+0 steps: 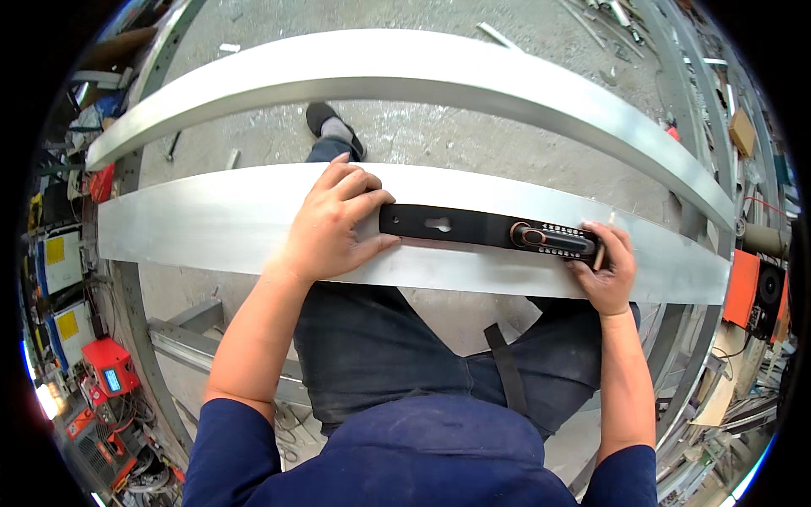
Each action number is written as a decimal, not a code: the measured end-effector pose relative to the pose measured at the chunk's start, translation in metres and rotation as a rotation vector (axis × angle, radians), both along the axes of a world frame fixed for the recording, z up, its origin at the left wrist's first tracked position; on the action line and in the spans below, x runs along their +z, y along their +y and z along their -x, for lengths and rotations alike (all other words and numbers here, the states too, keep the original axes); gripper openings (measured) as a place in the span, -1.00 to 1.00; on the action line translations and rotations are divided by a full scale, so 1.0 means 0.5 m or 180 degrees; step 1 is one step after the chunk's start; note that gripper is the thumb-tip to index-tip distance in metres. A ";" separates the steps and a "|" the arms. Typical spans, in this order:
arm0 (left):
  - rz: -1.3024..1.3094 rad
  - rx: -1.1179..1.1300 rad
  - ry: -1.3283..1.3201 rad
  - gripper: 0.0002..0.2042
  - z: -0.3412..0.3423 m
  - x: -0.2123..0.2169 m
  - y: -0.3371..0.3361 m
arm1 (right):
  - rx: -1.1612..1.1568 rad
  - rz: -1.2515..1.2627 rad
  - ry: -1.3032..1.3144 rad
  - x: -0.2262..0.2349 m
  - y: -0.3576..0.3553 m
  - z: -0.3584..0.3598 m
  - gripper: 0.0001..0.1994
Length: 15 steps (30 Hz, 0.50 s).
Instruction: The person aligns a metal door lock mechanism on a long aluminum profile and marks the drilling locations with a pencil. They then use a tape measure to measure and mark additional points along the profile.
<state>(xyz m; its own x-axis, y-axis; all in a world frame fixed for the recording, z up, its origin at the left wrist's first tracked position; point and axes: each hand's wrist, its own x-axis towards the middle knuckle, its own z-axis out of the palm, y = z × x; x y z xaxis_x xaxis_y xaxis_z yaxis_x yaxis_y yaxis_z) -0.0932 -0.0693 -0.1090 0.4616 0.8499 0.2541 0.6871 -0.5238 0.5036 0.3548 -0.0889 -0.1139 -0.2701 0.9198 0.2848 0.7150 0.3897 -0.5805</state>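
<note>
A long black door-lock panel [473, 226] with a keyhole cutout, a keypad and a copper-ringed handle lies flat along a wide aluminium profile [203, 221]. My left hand [334, 224] rests on the profile, fingers pressing on the panel's left end. My right hand [606, 266] grips the panel's right end and also pinches a thin pencil-like stick [601, 252] against it.
A second aluminium profile [422, 72] runs parallel further away. Below are a dusty concrete floor, my legs and one shoe [331, 122]. Red and orange machines [110, 367] stand at left, an orange box [754, 291] at right, metal offcuts at the top right.
</note>
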 end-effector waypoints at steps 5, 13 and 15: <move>-0.0055 -0.0021 0.0108 -0.53 -0.009 0.022 -0.010 | 0.0049 -0.0150 -0.0395 0.036 0.001 0.008 -0.39; 0.0576 0.0018 0.0496 -0.46 0.053 0.181 -0.233 | 0.0242 -0.0195 -0.0372 0.138 -0.229 0.055 -0.34; 0.1222 -0.0089 -0.0220 -0.44 0.082 0.188 -0.317 | 0.0354 0.0151 -0.0033 0.165 -0.298 0.084 -0.36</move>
